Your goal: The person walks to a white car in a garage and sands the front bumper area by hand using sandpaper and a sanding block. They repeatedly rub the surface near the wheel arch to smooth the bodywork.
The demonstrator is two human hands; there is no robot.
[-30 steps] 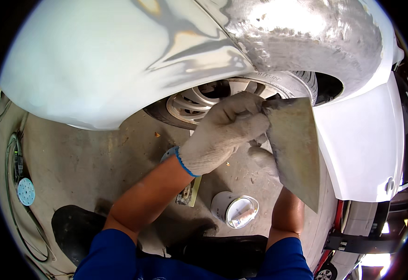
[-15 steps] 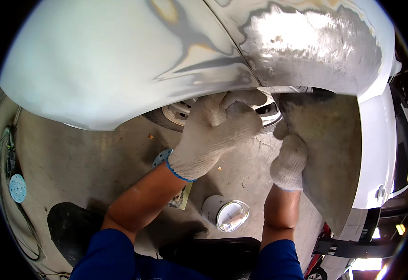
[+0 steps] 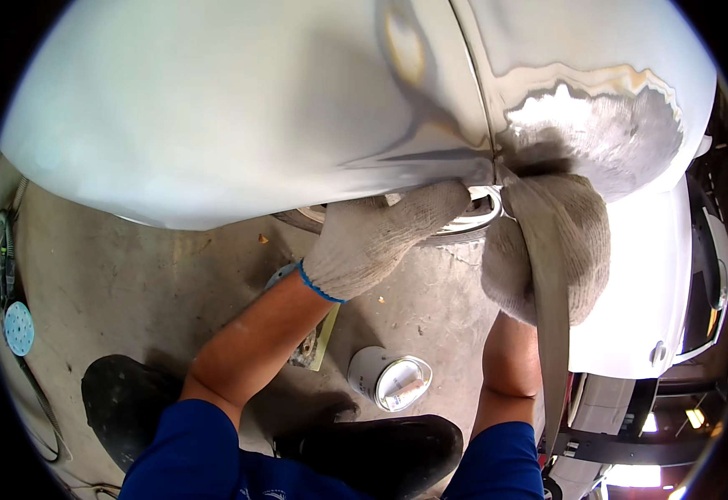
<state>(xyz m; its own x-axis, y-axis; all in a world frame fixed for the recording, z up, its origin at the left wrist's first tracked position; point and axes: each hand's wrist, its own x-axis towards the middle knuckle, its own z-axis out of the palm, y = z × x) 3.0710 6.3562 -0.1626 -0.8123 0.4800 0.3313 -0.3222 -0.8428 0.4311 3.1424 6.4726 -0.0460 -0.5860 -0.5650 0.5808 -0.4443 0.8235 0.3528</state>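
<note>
The right hand (image 3: 582,250), gloved, is closed about a thin, dull grey sheet (image 3: 554,308) — seen nearly edge-on, its lower end hanging past the glove. The sheet's upper end stands at the seam (image 3: 482,100), near a bare-metal patch (image 3: 635,137); contact with the car body cannot be told. The left hand (image 3: 372,237), also gloved, is at the lower edge of the pale body panel (image 3: 214,108), before the wheel (image 3: 485,212) — some fingers are hidden, so the state of its grip cannot be told. On the floor (image 3: 439,308), below and between the hands, stands a white can (image 3: 367,372).
</note>
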